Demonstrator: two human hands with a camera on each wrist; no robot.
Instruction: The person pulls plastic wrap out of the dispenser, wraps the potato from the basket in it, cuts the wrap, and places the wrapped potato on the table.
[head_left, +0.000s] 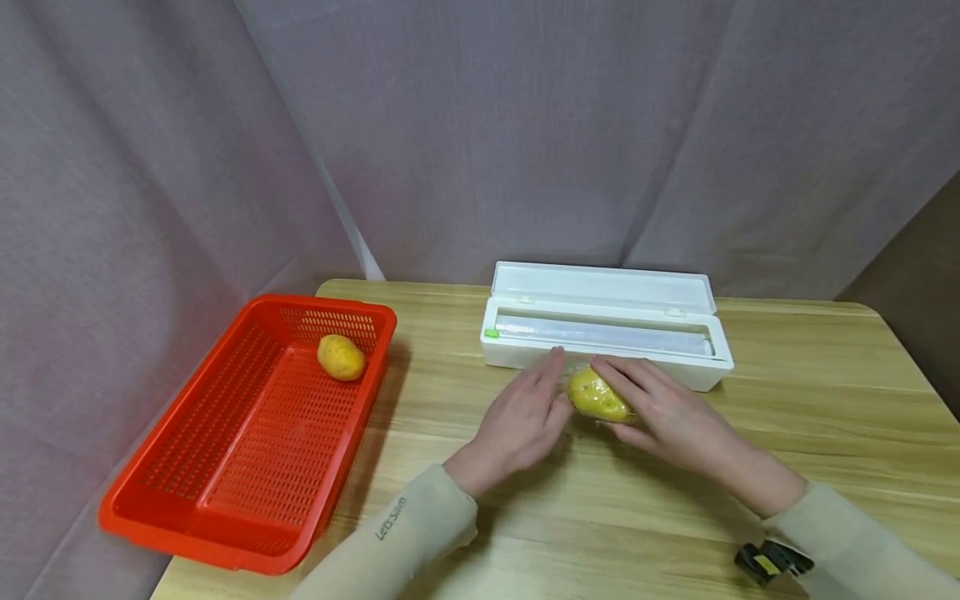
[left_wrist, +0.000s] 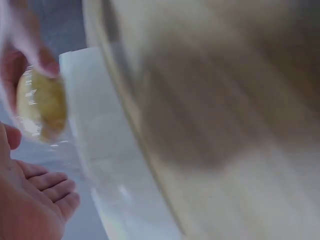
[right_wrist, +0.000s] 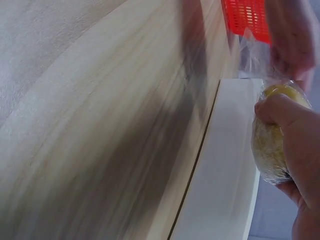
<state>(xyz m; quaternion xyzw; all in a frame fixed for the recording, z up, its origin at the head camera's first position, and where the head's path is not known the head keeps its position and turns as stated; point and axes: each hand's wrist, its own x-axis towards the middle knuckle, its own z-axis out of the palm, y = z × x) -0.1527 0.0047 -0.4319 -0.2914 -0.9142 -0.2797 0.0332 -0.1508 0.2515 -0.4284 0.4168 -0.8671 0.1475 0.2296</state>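
A yellow potato (head_left: 597, 395) in clear, shiny plastic wrap is held above the table, in front of a white cling film box. My right hand (head_left: 670, 410) grips it, and the right wrist view shows the thumb pressed across the wrapped potato (right_wrist: 270, 145). Just left of it is my left hand (head_left: 522, 414), fingers extended and holding nothing that I can see. In the left wrist view the left palm (left_wrist: 30, 200) faces the potato (left_wrist: 42, 105). A loose tail of wrap (right_wrist: 255, 57) sticks out towards the left hand.
Behind the hands, the cling film box (head_left: 607, 333) stands with its lid raised and a film roll inside. A red plastic basket (head_left: 251, 442) at the left holds another potato (head_left: 341, 357). Grey curtains (head_left: 487, 142) hang behind the wooden table (head_left: 810, 400).
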